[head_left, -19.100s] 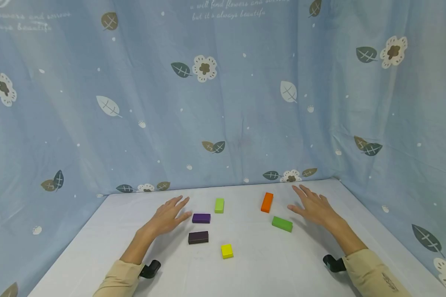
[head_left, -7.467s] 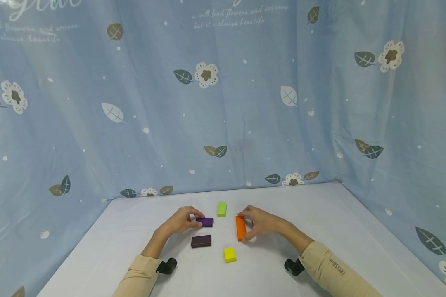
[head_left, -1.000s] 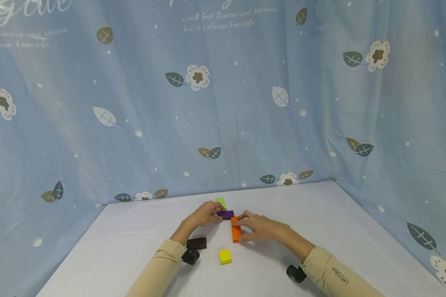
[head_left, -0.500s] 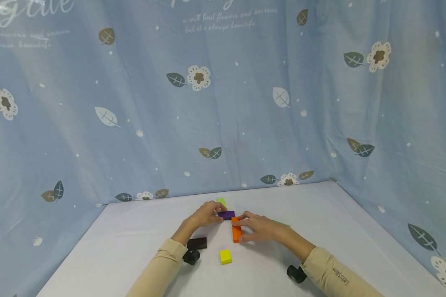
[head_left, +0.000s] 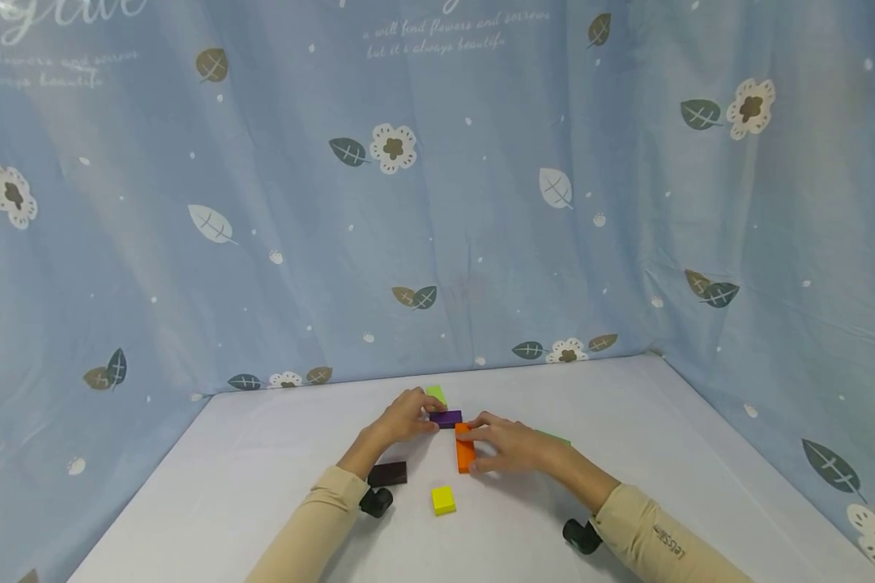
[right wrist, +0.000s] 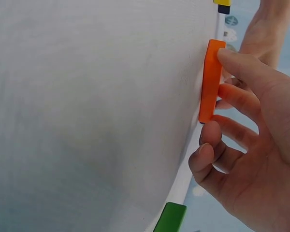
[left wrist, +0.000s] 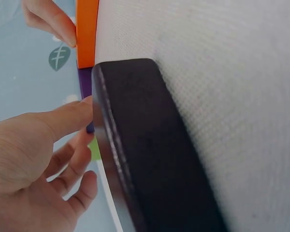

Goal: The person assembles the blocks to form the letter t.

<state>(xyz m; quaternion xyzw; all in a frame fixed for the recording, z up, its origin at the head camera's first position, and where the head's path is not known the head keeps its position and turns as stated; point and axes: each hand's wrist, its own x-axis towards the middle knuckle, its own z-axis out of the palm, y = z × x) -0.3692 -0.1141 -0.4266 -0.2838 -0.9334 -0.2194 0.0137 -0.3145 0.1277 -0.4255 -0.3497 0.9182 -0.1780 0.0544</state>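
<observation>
My left hand (head_left: 403, 417) pinches the left end of a purple rectangular block (head_left: 447, 419) between thumb and fingers. An orange block (head_left: 465, 452) lies lengthwise toward me, its far end at the purple block's right end; whether they touch I cannot tell. My right hand (head_left: 506, 445) grips the orange block from the right. In the right wrist view its thumb lies at one end of the orange block (right wrist: 211, 82), fingers along the side. Just behind the purple block is a lime-green block (head_left: 436, 394), partly hidden by my left fingers.
A dark, nearly black block (head_left: 388, 474) lies beside my left wrist and fills much of the left wrist view. A yellow block (head_left: 443, 500) sits nearest me. The green block (head_left: 554, 437) is mostly hidden behind my right forearm. A blue patterned curtain (head_left: 474, 243) borders the white table (head_left: 211, 486).
Since the earliest frame, both hands have taken hold of blocks. The orange block has come left and nearer, the purple one right toward it. Over the last second the blocks hold almost still.
</observation>
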